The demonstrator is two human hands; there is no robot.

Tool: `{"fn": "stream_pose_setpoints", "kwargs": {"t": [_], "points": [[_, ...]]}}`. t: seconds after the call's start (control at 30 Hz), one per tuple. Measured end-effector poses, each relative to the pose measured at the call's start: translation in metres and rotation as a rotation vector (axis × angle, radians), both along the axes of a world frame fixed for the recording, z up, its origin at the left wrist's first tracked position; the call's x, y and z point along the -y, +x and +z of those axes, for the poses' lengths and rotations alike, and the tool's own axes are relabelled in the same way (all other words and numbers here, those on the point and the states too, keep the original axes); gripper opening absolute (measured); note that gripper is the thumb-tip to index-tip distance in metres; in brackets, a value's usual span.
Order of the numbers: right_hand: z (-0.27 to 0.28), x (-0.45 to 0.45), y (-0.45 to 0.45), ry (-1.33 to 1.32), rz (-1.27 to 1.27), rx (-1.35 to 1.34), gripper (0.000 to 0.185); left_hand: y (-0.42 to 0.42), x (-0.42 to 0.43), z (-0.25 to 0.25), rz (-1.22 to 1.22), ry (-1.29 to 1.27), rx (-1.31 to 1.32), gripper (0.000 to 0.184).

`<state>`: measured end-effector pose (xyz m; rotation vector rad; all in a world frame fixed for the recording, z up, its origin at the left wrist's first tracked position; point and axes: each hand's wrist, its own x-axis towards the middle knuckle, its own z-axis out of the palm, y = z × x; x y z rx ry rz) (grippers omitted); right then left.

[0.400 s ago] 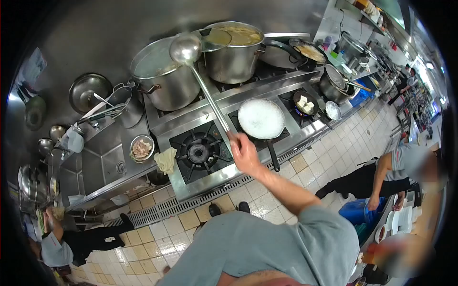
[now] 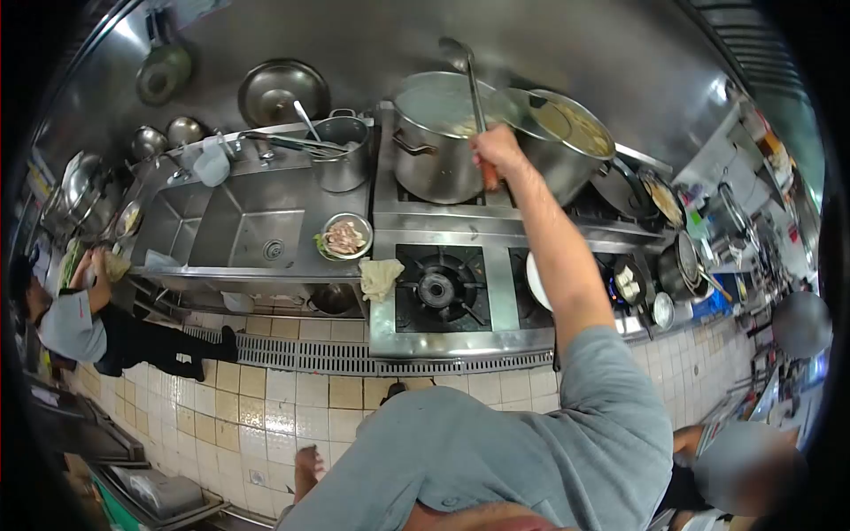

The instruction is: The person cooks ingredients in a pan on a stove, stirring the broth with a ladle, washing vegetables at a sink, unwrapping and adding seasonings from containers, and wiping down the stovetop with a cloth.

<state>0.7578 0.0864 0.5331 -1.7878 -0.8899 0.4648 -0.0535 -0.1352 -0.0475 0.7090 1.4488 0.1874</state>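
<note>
Steel is shining where the big pots are standing, with the ladle crossing above the left one; holding its bowl clear of the rim should be helping. Two big pots and one ladle are showing, the right hand clasping the handle, the left hand hanging low, its grip unclear.

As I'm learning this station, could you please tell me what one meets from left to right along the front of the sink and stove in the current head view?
Sink → food bowl → cloth → bare burner → partly hidden pan → pan of white cubes → small bowl.
</note>
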Motion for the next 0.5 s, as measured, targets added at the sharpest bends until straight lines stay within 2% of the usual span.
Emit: {"fn": "stream_pose_setpoints", "kwargs": {"t": [0.03, 0.07, 0.1, 0.13, 0.2, 0.27, 0.3, 0.33, 0.37, 0.4, 0.43, 0.5], "points": [[-0.002, -0.025, 0.024, -0.080, -0.038, 0.169, 0.011, -0.002, -0.021, 0.022, -0.025, 0.123, -0.053, 0.026], [0.005, -0.040, 0.033, -0.083, -0.025, 0.181, 0.011, 0.010, -0.036, 0.041, 0.209, 0.160, -0.053, 0.024], [0.012, -0.052, 0.037, -0.244, -0.029, 0.274, 0.012, 0.018, -0.046, 0.052, 0.443, 0.193, -0.054, 0.022], [0.016, -0.062, 0.037, -0.404, -0.036, 0.366, 0.015, 0.021, -0.055, 0.062, 0.482, 0.226, -0.067, 0.024], [0.030, -0.063, 0.011, -0.383, 0.063, 0.441, 0.021, 0.024, -0.060, 0.078, 0.562, 0.298, -0.086, 0.022], [0.037, -0.053, -0.003, -0.358, 0.145, 0.241, 0.019, 0.010, -0.056, 0.075, 0.516, 0.211, -0.092, 0.019], [0.038, -0.052, -0.003, -0.324, 0.174, 0.208, 0.019, -0.038, -0.059, 0.012, -0.001, 0.484, 0.181, 0.021], [0.040, -0.058, -0.006, -0.420, 0.119, 0.227, 0.018, -0.021, -0.045, 0.030, 0.464, 0.021, 0.038, 0.025], [0.039, -0.057, -0.008, -0.349, 0.164, 0.156, 0.016, -0.021, -0.041, 0.018, 0.391, -0.040, -0.133, 0.026], [0.036, -0.061, -0.011, -0.431, 0.149, 0.253, 0.014, -0.022, -0.034, 0.022, 0.287, -0.095, -0.208, 0.026], [0.034, -0.068, -0.013, -0.517, 0.151, 0.354, 0.013, -0.020, -0.026, 0.024, 0.177, -0.126, -0.218, 0.026], [0.029, -0.079, -0.010, -0.524, 0.153, 0.273, 0.010, -0.014, -0.013, 0.024, 0.046, -0.141, -0.221, 0.027]]}}
